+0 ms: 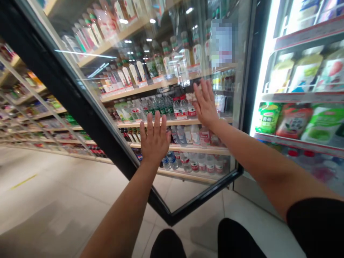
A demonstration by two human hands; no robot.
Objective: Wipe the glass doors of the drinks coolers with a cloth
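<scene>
A glass door (185,197) in a black frame stands swung out from a lit drinks cooler (262,96). My left hand (155,138) lies flat against the lower middle of the pane, its fingers apart and pointing up. Higher and to the right, my right hand (206,104) is also spread open against the glass. Neither hand holds anything. Through the pane I see shelves of bottled drinks (166,105) behind both hands.
At the right, the cooler's shelves hold several bottles, among them a green-labelled bottle (268,117). Store shelving (53,118) packed with goods runs off to the left. Pale floor tiles (61,193) lie below, with a yellow strip (23,181) on them.
</scene>
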